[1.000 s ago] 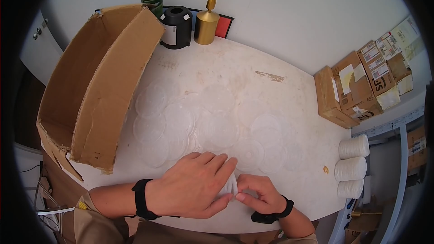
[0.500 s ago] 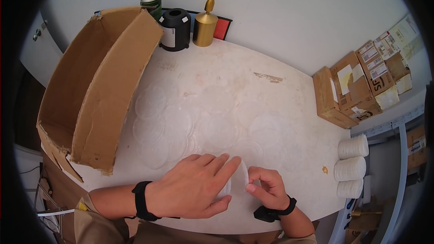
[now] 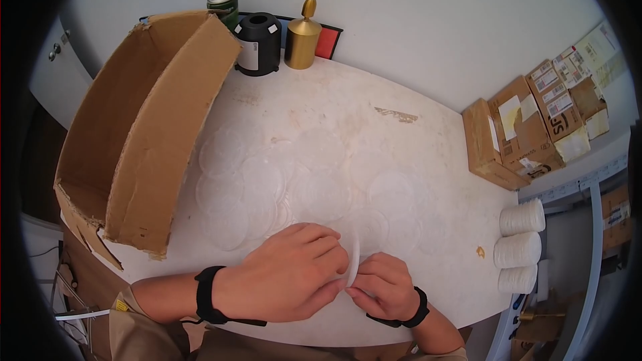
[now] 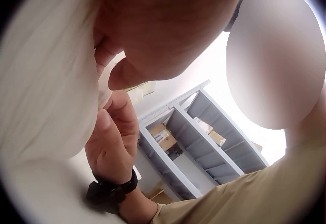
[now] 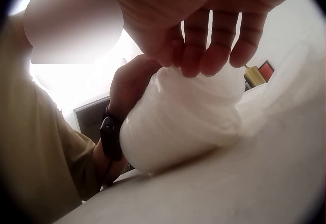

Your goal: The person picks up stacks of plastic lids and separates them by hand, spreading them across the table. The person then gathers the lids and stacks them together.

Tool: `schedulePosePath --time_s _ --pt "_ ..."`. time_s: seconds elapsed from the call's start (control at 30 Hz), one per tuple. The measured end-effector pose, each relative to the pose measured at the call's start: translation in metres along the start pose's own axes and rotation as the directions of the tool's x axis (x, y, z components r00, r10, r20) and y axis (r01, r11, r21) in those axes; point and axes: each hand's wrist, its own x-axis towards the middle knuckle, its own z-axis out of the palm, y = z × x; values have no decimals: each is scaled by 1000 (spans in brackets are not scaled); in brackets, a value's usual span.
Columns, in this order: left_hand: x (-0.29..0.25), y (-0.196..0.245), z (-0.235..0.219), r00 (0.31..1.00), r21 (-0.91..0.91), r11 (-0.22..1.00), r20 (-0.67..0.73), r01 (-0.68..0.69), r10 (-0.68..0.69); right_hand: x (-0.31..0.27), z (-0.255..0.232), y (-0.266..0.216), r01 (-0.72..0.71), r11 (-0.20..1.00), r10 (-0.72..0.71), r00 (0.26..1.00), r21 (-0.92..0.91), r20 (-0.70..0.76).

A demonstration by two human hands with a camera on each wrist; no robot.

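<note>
A roll-shaped stack of translucent white plastic lids lies on its side on the table in the right wrist view. In the head view my left hand covers most of that stack, its fingers bent over the right end. One thin lid shows edge-on between the two hands. My right hand pinches low on this lid between thumb and fingers, close to the left fingertips. Many more round lids lie flat and overlapping on the table beyond the hands.
An open cardboard box stands on the left. Along the wall are a spray can, a black cylinder and a gold pot. Three white ribbed stacks line the right edge, with cardboard boxes behind.
The right hand moved right with the lid's edge, then came back left to the left hand. The left fingers, straighter before, now bend in at the lid.
</note>
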Motion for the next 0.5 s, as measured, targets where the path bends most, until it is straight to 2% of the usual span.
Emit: schedulePosePath --time_s 0.07,0.17,0.4,0.5 --pt "1 0 -3 998 -80 995 44 51 -48 0 1 0 6 1000 -6 1000 -7 11" --pt "1 0 -4 1000 -122 992 12 29 -28 0 1 0 6 1000 -6 1000 -17 19" --pt "1 -3 0 1000 -120 993 -12 19 -20 -1 5 1 1 999 0 1000 -39 31" --pt "1 -3 1 998 -121 992 -70 -21 12 0 6 0 -1 999 3 999 -50 37"
